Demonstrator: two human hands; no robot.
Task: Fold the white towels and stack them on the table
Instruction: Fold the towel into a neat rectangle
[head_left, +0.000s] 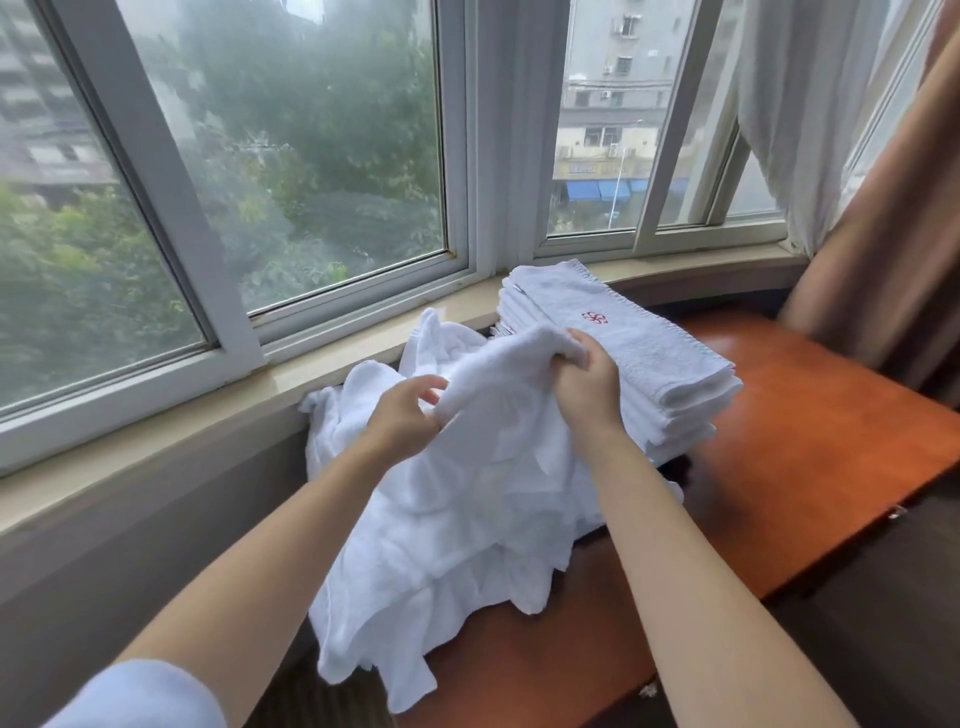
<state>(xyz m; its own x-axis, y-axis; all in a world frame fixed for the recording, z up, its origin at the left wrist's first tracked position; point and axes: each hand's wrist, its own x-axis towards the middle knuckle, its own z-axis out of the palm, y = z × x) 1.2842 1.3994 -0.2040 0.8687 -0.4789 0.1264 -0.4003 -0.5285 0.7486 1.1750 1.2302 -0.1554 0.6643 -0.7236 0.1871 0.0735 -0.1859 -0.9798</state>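
Both my arms reach forward over the table (810, 415), forearms bare, a pale blue sleeve (140, 696) bunched at my left elbow. My right hand (587, 387) is raised above the loose pile, knuckles up, fingers curled tightly round a fold of the white towel (498, 374) I am lifting. My left hand (408, 415) sits just beside it, a little lower, fingers bent and pinching the same towel's edge between thumb and fingertips. The towel hangs between my hands and drapes down into the heap of unfolded towels (441, 545), which covers the table's left edge against the wall under the window sill (208, 421). Behind my right hand, at the table's far edge by the sill, stands the stack of folded towels (649, 364), its top one marked with a small red emblem (595, 317)
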